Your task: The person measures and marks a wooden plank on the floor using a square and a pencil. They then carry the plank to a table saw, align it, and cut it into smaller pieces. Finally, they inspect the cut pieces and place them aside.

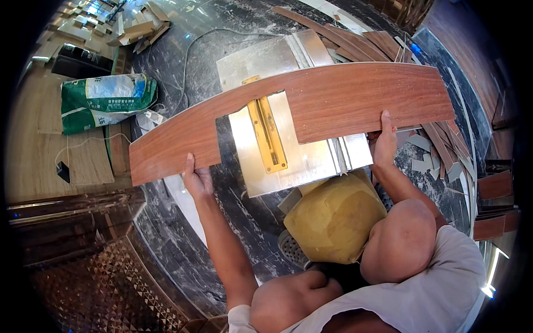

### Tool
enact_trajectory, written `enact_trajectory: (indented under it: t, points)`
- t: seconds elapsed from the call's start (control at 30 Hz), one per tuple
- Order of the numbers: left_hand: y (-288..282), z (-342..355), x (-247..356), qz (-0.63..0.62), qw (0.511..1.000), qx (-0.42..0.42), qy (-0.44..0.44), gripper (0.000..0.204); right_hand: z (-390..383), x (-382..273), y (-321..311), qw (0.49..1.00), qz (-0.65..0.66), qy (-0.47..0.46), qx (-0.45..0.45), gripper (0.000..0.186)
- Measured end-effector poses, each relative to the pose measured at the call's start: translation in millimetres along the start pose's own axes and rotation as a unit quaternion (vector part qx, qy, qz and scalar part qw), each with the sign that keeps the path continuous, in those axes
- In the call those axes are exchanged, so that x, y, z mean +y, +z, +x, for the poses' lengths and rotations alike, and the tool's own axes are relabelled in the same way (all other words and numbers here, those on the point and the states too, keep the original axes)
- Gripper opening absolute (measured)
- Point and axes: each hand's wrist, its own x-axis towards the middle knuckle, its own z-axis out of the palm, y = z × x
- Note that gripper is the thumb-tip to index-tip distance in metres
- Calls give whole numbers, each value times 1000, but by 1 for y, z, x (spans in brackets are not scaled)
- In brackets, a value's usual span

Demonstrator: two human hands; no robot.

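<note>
A long reddish-brown floorboard (366,100) with a notch cut into its near edge spans the view above a small table saw (311,158). Through the notch shows the saw's yellow slotted insert (268,136), set in the shiny metal top. My left hand (197,176) grips the board's near edge at its left part, thumb on top and fingers underneath. Near the right end my right hand (384,143) holds the same edge, its thumb on the face and its other fingers mostly hidden below. Whether the board touches the saw top, I cannot tell.
Wood offcuts (355,41) are heaped at the back right, with broken pieces (427,161) below them. A green-and-white sack (108,100) lies at the left. A cable (191,47) crosses the dusty dark floor. A yellowish cover (336,219) sits between my knees and the saw.
</note>
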Motion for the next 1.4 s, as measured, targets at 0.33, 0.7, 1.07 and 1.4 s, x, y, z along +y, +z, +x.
enact_trajectory:
  t: [0.33, 0.7, 1.07, 1.4]
  points:
    - [-1, 2, 1, 6, 1000, 13, 13, 49, -6, 0, 5, 1000, 11, 4, -24, 38]
    - [0, 0, 6, 23, 999, 16, 29, 47, -11, -2, 9, 998, -21, 33, -51, 35]
    - [-27, 5, 14, 14, 998, 34, 46, 52, -10, -7, 9, 977, -168, 76, -109, 43]
    - [-23, -3, 17, 12, 998, 36, 49, 51, -16, -10, 19, 979, -154, 88, -99, 45]
